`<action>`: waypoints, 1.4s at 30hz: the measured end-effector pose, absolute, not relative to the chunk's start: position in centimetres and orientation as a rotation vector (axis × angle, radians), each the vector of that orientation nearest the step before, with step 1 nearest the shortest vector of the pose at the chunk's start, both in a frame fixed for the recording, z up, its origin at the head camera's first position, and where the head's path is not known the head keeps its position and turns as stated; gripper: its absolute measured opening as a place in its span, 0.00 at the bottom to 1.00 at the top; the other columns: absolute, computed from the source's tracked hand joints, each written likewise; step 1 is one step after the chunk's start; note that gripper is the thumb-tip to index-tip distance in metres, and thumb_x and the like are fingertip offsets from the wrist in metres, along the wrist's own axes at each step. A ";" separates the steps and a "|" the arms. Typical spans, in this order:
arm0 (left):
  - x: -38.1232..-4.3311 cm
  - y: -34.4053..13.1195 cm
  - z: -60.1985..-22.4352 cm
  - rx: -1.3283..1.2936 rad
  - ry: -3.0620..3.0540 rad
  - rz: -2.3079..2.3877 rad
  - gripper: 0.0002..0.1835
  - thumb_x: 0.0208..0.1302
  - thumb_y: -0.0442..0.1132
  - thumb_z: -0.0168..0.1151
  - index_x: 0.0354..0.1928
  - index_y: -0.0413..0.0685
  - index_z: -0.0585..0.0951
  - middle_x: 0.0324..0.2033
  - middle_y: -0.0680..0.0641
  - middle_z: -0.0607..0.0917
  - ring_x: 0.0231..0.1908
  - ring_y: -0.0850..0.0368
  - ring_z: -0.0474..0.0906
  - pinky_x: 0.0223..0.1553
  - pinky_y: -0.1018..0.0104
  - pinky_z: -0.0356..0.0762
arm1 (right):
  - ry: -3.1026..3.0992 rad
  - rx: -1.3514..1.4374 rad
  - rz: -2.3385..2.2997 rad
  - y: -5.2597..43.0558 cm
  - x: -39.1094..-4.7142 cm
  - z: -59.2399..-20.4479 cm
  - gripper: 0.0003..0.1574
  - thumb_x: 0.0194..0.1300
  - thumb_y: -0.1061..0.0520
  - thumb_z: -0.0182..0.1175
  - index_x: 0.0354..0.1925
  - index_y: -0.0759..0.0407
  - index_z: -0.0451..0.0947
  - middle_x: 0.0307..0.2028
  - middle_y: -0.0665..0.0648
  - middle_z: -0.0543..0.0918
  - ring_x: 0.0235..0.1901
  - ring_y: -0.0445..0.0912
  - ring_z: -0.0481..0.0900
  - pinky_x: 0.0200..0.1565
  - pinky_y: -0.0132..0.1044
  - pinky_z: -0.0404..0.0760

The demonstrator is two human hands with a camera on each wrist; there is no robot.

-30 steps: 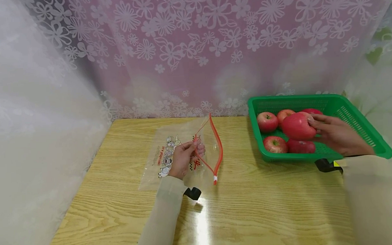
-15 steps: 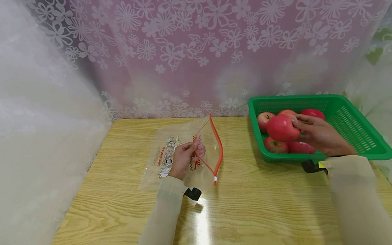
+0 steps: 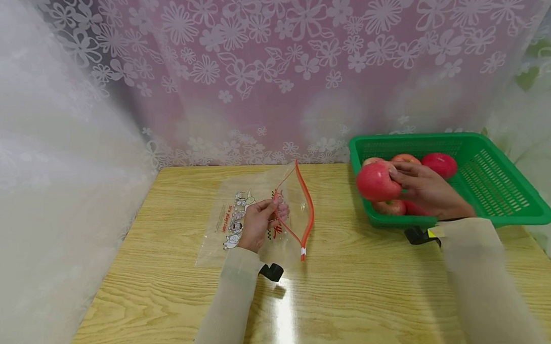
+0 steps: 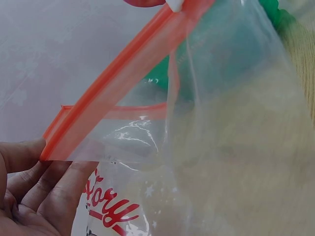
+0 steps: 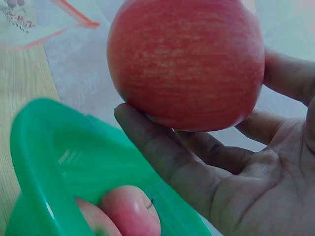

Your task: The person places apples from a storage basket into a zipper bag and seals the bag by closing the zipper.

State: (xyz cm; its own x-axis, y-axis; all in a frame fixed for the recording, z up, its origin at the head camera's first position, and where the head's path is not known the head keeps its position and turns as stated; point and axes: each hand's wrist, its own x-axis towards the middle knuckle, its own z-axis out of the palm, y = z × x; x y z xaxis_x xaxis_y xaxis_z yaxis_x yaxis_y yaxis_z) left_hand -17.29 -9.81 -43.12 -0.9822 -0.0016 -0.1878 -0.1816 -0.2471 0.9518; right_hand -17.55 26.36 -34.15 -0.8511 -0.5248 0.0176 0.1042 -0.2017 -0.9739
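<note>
My left hand [image 3: 260,220] pinches the red-edged mouth of a clear zipper bag [image 3: 213,225], whose opening gapes toward the right. In the left wrist view the thumb and fingers [image 4: 44,189] grip the bag's red zipper strip [image 4: 106,81], and red lettering shows below it. My right hand [image 3: 428,189] holds a red apple [image 3: 377,181] over the left side of the green basket [image 3: 494,179]. The right wrist view shows this apple [image 5: 187,64] resting on the fingers, with the thumb at its side. More apples [image 3: 439,165] lie in the basket, some partly hidden behind the held one.
The wooden table [image 3: 343,291] reaches back to a pink flowered curtain [image 3: 272,81]. A white sheet [image 3: 52,174] hangs along the left. The basket's near left rim [image 5: 29,147] rises just below the right hand in the right wrist view.
My right hand has carried the apple leftward across the basket, from above its middle to its left rim. The left hand and the bag have stayed in place.
</note>
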 end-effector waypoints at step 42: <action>-17.4 -9.7 -43.1 -0.130 1.761 2.404 0.19 0.70 0.35 0.56 0.54 0.24 0.76 0.34 0.43 0.88 0.33 0.59 0.86 0.37 0.66 0.84 | 1.956 -0.390 -1.762 15.9 -20.1 -36.0 0.35 0.75 0.50 0.48 0.70 0.69 0.56 0.61 0.60 0.68 0.52 0.42 0.75 0.51 0.41 0.82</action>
State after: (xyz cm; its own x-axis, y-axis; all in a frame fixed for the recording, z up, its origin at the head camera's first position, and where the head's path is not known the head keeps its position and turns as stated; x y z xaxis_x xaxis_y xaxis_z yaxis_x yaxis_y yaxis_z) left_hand -17.45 -9.68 -43.07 -0.9837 0.0762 -0.1630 -0.1784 -0.2945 0.9389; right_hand -20.13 15.89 -36.00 -0.8463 -0.5093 -0.1564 0.1025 0.1325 -0.9859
